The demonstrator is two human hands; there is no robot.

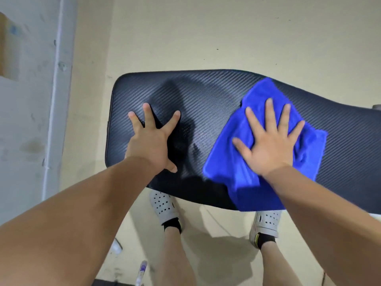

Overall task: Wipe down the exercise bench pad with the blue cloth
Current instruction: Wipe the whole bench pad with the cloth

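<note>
A black bench pad [206, 100] with a woven, carbon-like texture stretches from centre left to the right edge of the view. The blue cloth [233, 168] lies spread on its right part, one corner hanging over the near edge. My right hand [268, 143] presses flat on the cloth, fingers spread. On the bare pad near its left end rests my left hand [152, 141], palm down with fingers apart, holding nothing.
Beige floor [226, 38] surrounds the bench. A pale wall with a vertical pipe [55, 100] runs along the left. My feet in white perforated clogs [162, 205] stand under the pad's near edge. A small bottle-like object [142, 271] lies on the floor below.
</note>
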